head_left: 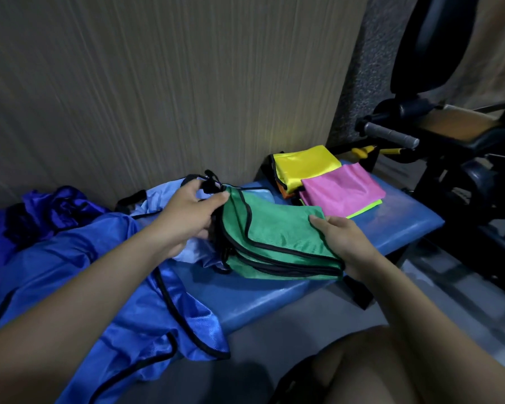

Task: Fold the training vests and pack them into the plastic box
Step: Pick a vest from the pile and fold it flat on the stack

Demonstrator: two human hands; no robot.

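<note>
At the centre of the frame a folded green satin training vest with black trim (277, 240) lies on the blue padded desk (400, 225). The left hand (187, 217) pinches the vest's upper left edge, its grip pressed together on the black trim. The right hand (341, 240) lies flat on the vest's right side, its grip spread with fingers on top and thumb at the lower edge. Just beneath the green vest a pale blue vest (164, 193) lies crumpled. A loose royal blue vest (123, 287) spreads across the lower left and hangs over the desk's front edge. Towards the upper right, a folded yellow vest (303, 164) and a folded pink vest (341, 188) sit stacked on other folded pieces. Black gym equipment (449, 126) stands at the far right.
</note>
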